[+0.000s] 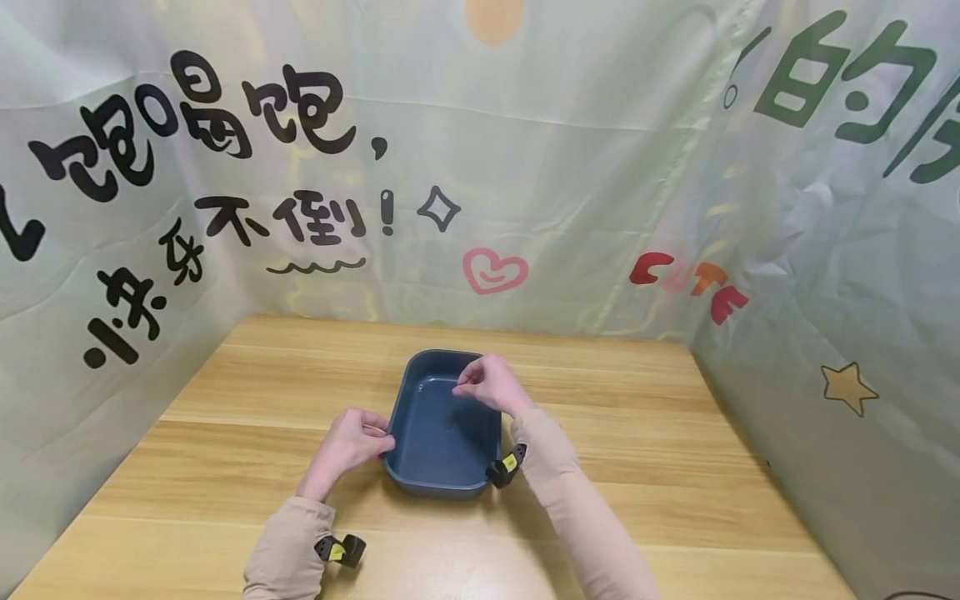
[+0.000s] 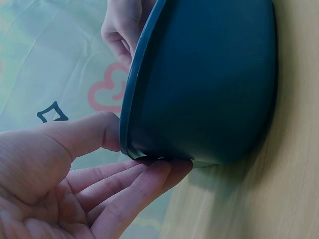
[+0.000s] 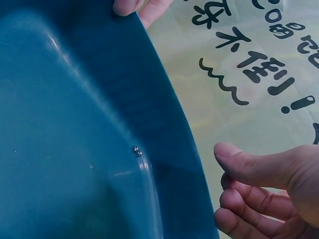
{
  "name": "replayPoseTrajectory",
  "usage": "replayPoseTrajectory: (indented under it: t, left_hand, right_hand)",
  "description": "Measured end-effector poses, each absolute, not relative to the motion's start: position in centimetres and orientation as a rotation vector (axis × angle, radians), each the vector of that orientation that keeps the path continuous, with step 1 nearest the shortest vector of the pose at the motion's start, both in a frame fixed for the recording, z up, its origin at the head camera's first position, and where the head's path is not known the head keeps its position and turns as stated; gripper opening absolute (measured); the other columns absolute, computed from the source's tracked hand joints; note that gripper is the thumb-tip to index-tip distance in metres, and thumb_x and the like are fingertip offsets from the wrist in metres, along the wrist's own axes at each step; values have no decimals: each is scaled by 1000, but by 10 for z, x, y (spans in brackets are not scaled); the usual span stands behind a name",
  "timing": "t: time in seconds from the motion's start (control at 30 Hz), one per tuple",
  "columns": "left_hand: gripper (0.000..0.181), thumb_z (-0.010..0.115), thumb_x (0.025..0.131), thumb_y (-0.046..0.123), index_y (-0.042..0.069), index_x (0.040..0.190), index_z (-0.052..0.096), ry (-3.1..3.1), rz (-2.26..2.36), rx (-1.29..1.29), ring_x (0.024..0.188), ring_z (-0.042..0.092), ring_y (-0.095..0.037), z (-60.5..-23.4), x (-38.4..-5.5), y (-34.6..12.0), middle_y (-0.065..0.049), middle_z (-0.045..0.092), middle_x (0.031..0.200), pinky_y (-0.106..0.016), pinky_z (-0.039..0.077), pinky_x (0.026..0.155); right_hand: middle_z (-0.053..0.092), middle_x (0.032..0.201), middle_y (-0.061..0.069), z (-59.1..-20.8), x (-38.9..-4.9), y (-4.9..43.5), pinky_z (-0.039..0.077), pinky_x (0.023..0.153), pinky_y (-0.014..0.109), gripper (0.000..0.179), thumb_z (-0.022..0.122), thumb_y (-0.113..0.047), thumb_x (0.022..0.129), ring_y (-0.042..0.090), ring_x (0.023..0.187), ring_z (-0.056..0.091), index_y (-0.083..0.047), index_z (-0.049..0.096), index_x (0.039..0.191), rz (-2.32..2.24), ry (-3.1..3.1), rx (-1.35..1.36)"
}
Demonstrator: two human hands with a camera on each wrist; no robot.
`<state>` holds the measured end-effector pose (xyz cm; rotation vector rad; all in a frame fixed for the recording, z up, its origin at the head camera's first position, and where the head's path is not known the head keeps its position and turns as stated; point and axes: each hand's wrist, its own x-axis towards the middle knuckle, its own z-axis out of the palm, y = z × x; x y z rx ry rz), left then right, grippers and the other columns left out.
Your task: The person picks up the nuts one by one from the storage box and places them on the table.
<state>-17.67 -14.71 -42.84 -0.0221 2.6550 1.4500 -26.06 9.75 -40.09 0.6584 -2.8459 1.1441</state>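
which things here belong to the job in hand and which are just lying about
Seemingly the job's:
blue tray, rim pinched by the left hand
right hand, by the tray's far end
tiny shiny bits in the tray, perhaps

Just around:
wooden table
printed cloth backdrop
wrist cameras

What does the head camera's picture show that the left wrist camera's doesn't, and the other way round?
Only the head view shows the inside floor of the blue tub, the beige sleeves and the five-pointed star on the curtain.

Only the left wrist view shows the palm of the left hand.

Both show the tub, both hands, including the right hand, the wooden table and the pink heart.
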Motion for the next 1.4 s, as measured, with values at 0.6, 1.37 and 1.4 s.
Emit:
replayPoseTrajectory:
  t: [0.6,1.37,1.4]
  left_hand:
    - [37,72,75,7,-11,107,70,2662,1437,-16,82,76,-26,-429,-178,-148,-24,76,97,-37,63,77]
    - [36,71,75,5,-13,106,69,2638,1482,-29,80,75,-25,-430,-177,-147,-25,76,95,-35,63,72]
    - [36,71,75,6,-13,106,69,2640,1481,-29,80,75,-25,-430,-177,-147,-25,76,95,-34,63,72]
  right_hand:
    - [74,78,12,-413,-250,144,50,64,20,12,80,-10,82,4,65,60,1,74,85,1415,-2691,514]
    - [76,87,18,-463,-233,196,48,65,15,15,82,-11,81,-2,67,60,1,77,89,1549,-2414,214]
    - [76,87,18,-465,-233,197,48,64,15,15,82,-10,80,-2,67,59,1,77,89,1542,-2408,203]
